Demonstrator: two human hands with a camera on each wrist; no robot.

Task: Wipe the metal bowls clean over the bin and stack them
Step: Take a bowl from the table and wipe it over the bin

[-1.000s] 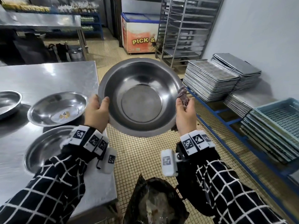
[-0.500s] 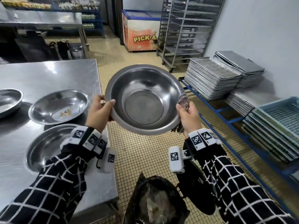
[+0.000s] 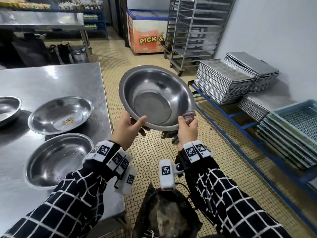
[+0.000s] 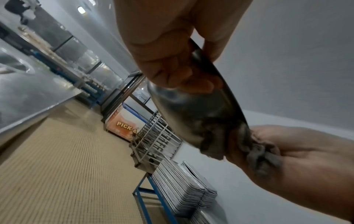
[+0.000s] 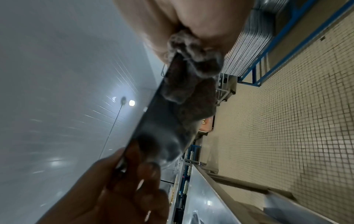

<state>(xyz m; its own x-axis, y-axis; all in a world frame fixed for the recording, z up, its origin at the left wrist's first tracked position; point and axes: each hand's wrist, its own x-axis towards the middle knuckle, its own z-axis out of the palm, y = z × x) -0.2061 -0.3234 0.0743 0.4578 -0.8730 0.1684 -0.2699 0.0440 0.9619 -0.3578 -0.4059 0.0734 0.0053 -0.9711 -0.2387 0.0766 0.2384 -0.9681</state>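
Note:
I hold a large metal bowl (image 3: 157, 98) tilted toward me above the floor, ahead of the bin (image 3: 165, 219). My left hand (image 3: 129, 125) grips its near-left rim, thumb inside and fingers under it (image 4: 172, 72). My right hand (image 3: 187, 127) pinches the near-right rim together with a grey cloth (image 3: 189, 115), which wraps over the edge and hangs behind the bowl (image 5: 189, 84). The bowl's inside looks bare. On the steel table (image 3: 51, 79) lie three more bowls: one with food scraps (image 3: 60, 114), a bare one nearer me (image 3: 58, 158), and one at the left edge (image 3: 8, 109).
The black-bagged bin sits below my wrists beside the table's corner. Stacks of metal trays (image 3: 223, 83) and blue crates (image 3: 295, 133) rest on a low blue rack at the right. A tall trolley rack (image 3: 195, 31) and a freezer (image 3: 147, 31) stand at the back.
The bowl has tipped flatter and shifted right and lower. Both hands slid round the rim toward its near edge and now sit closer together.

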